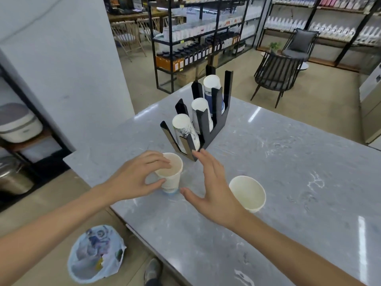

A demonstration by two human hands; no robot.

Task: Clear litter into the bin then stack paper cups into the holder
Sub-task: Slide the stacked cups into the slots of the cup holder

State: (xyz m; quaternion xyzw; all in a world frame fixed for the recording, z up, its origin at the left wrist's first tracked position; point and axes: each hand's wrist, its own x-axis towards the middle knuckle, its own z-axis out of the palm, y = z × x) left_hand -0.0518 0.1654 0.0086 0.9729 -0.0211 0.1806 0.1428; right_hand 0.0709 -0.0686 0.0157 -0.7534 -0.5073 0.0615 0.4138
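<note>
A white paper cup (172, 175) stands upright on the grey marble table (288, 166), near its left edge. My left hand (136, 178) is wrapped around that cup, fingers over the rim and thumb on its side. My right hand (212, 186) hovers just right of the cup, fingers spread, holding nothing. A second empty paper cup (248, 193) stands upright right of my right hand. Behind the cups is a black cup holder (214, 124) with three slots, each filled with a stack of upside-down cups (185, 129).
On the floor at the lower left stands a bin (95, 254) lined with a pale bag, with litter inside. My shoe (152, 271) is next to it. Black shelving and a dark chair (276, 77) stand beyond the table.
</note>
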